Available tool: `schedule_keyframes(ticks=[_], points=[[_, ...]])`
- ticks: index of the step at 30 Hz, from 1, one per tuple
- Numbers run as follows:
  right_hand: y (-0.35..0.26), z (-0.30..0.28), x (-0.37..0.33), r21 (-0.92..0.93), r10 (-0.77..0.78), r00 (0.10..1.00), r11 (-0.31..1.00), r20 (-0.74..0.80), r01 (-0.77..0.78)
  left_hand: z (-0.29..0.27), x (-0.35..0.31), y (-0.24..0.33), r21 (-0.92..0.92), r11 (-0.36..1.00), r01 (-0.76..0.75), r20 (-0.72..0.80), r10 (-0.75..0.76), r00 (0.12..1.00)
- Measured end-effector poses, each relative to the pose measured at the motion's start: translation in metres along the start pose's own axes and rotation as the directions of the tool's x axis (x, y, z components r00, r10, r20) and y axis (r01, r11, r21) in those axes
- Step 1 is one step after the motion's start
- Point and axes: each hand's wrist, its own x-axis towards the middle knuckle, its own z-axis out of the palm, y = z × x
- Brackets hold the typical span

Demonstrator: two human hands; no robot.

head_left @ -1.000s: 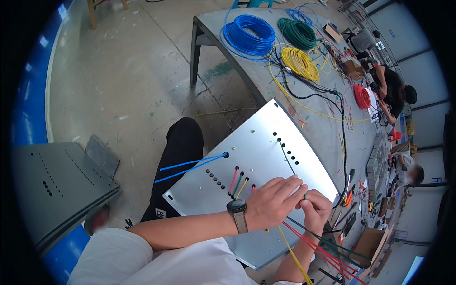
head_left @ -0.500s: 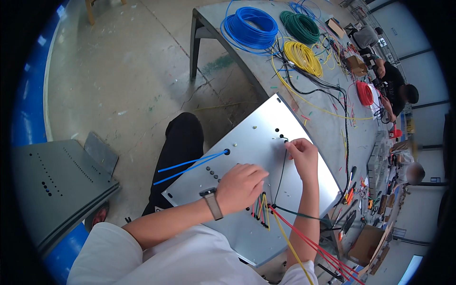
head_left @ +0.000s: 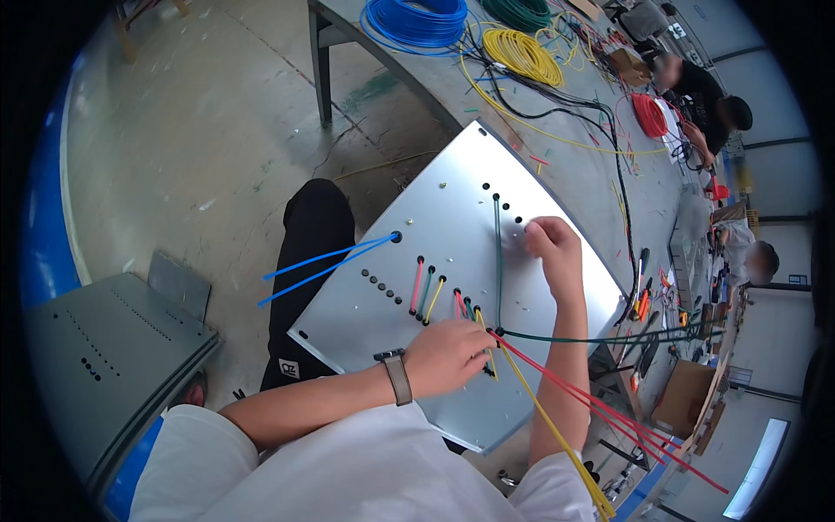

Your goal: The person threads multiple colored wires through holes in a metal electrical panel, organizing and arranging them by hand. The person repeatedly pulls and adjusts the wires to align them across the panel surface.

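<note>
A silver metal panel (head_left: 435, 217) with rows of holes lies tilted across my lap. My left hand (head_left: 448, 355), with a strapped watch on its wrist, is over the panel's lower part. Its curled fingertips are by the roots of the red wires (head_left: 574, 396) and yellow wire (head_left: 544, 409); what they grip is hidden. A dark green wire (head_left: 498, 261) runs straight from an upper hole to a lower one, and green lengths (head_left: 600, 338) trail right. My right hand (head_left: 557, 248) hovers beside the upper holes, fingers curled, with nothing visible in them.
Two blue wires (head_left: 326, 261) stick out left. Short coloured wires (head_left: 435, 296) bridge holes mid-panel. Blue (head_left: 417, 22), yellow (head_left: 522, 56) and red (head_left: 648, 116) coils lie on the table (head_left: 557, 187). Grey panels (head_left: 113, 348) are stacked left. People work at the far right.
The green wire has gone from slack to straight between its holes. My right hand has moved off it, slightly right. My left hand has moved down toward the wire roots. The view has shifted.
</note>
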Motion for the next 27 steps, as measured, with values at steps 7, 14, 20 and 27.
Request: schedule_keyframes(ticks=[7,14,20,27], points=[[0.068,-0.044,-0.134,0.317,0.171,0.945,0.945,-0.277,-0.078,0.018,0.015,-0.01,0.06,0.996,0.071,0.024,-0.072,0.997],[0.098,-0.026,-0.218,0.453,0.279,0.9,0.885,-0.334,-0.106,0.046,0.03,0.006,0.162,0.97,-0.181,0.004,0.183,0.983],[0.097,-0.014,-0.232,0.445,0.232,0.928,0.892,-0.293,-0.082,0.046,0.033,0.008,0.232,0.933,-0.276,0.012,0.281,0.96],[0.076,-0.016,-0.235,0.441,0.229,0.937,0.892,-0.263,-0.095,0.042,0.033,0.006,0.18,0.96,-0.213,-0.009,0.218,0.976]])
